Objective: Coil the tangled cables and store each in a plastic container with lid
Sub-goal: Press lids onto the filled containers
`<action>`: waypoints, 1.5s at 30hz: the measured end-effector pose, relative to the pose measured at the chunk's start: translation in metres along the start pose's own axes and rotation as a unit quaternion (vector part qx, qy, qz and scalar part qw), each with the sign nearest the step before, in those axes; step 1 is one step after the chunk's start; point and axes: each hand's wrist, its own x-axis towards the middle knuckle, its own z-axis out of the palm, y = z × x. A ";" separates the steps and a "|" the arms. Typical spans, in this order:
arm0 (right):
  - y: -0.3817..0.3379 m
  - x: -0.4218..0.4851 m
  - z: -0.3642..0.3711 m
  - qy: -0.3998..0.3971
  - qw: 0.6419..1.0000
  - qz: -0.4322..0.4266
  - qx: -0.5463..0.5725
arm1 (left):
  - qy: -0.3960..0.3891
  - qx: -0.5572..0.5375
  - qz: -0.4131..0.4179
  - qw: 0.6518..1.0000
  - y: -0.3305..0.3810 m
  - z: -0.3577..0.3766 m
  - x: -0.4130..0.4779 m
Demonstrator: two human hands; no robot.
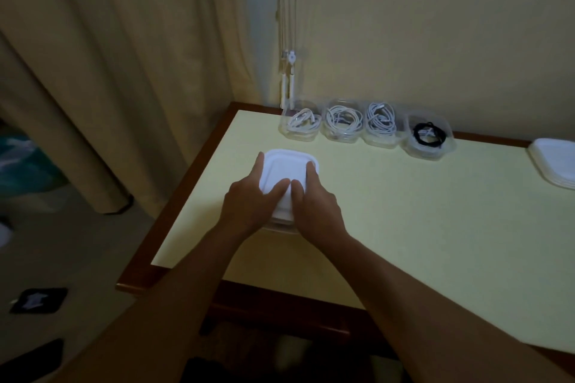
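Together, left hand (249, 200) and right hand (315, 207) are pressing flat, straightened fingers (311, 174) onto a white lid (286, 168) on the tabletop (404, 227).

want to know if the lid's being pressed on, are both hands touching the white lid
Touching. The head view shows the left hand and right hand on the white lid, fingers along its sides, thumbs on top.

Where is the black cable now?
Head view: the black cable lies coiled in the rightmost container of four along the wall, right of three white cables.
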 end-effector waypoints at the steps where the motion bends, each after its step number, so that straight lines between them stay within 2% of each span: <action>1: 0.000 0.001 0.001 0.000 1.000 -0.001 -0.002 | 0.003 0.004 0.000 1.000 -0.002 0.001 0.002; 4: 0.000 0.006 0.000 -0.007 1.000 -0.004 0.002 | 0.039 0.058 0.049 0.996 -0.005 -0.002 0.005; 6: -0.001 0.006 -0.005 -0.005 0.999 -0.017 0.036 | 0.054 0.131 0.098 0.985 -0.008 0.001 0.008; 9: 0.008 -0.001 -0.019 0.050 0.992 -0.023 0.113 | 0.074 0.249 0.133 0.956 0.000 0.006 0.008; 11: 0.030 -0.007 -0.034 0.072 0.994 -0.004 0.086 | 0.109 0.277 0.163 0.941 0.017 0.014 0.005; 13: 0.064 -0.015 -0.053 0.083 0.996 0.014 0.012 | 0.140 0.258 0.203 0.934 0.043 0.023 0.001; 15: 0.103 -0.023 -0.077 0.111 0.992 0.044 -0.051 | 0.149 0.193 0.237 0.940 0.071 0.036 -0.001; 18: 0.155 -0.037 -0.118 0.144 0.979 0.104 -0.100 | 0.088 0.113 0.282 0.949 0.106 0.067 -0.007; 21: 0.197 -0.051 -0.150 0.119 0.971 0.118 -0.173 | -0.047 0.082 0.261 0.961 0.137 0.098 -0.016; 23: 0.223 -0.061 -0.163 0.110 0.960 0.109 -0.232 | -0.143 0.113 0.209 0.961 0.142 0.126 -0.023; 25: 0.244 -0.067 -0.170 0.098 0.945 0.101 -0.296 | -0.198 0.170 0.174 0.949 0.137 0.154 -0.034; 27: 0.257 -0.062 -0.175 0.081 0.937 0.104 -0.322 | -0.180 0.210 0.168 0.946 0.129 0.172 -0.047; 32: 0.260 -0.017 -0.182 0.069 0.939 0.069 -0.328 | -0.128 0.227 0.166 0.951 0.134 0.180 -0.046; 45: 0.259 0.113 -0.195 0.171 0.956 0.047 -0.234 | -0.113 0.222 0.175 0.952 0.149 0.197 -0.023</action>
